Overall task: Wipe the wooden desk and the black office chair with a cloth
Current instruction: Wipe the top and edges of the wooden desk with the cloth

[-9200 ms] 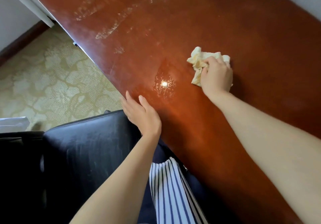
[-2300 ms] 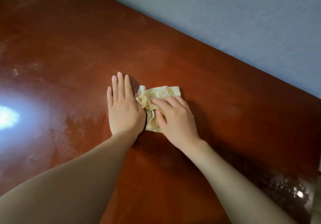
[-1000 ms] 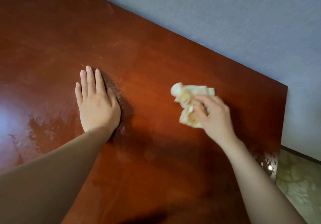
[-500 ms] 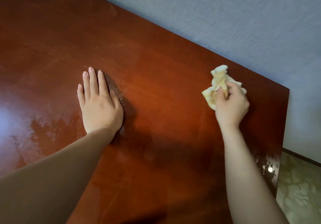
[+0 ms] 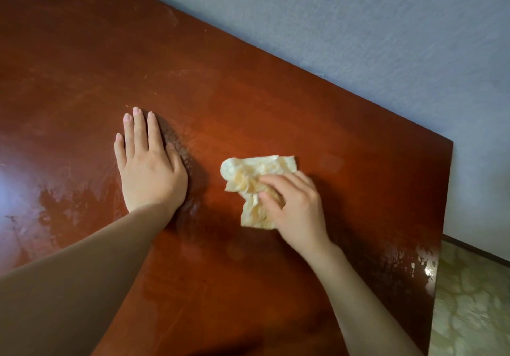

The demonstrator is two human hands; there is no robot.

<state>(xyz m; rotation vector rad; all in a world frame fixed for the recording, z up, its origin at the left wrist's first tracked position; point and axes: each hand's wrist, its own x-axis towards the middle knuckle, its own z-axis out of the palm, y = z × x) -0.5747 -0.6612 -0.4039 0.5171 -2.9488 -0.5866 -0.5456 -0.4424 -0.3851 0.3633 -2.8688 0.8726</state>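
Note:
The glossy reddish-brown wooden desk (image 5: pixel 248 101) fills most of the view. A crumpled pale yellow cloth (image 5: pixel 252 181) lies on it right of centre, and my right hand (image 5: pixel 295 206) presses down on its near right part with fingers curled into it. My left hand (image 5: pixel 150 168) rests flat on the desk, fingers together, a hand's width left of the cloth. The black office chair is out of sight.
A grey wall (image 5: pixel 358 24) runs along the desk's far edge. The desk's right end (image 5: pixel 441 217) drops to patterned beige carpet (image 5: pixel 474 300). Bright glare sits on the desk at far left (image 5: pixel 11 190) and near the right corner (image 5: pixel 425 267).
My right hand has pulled the cloth back from near the far right edge toward the middle and closer to me. My left hand has stayed flat in place.

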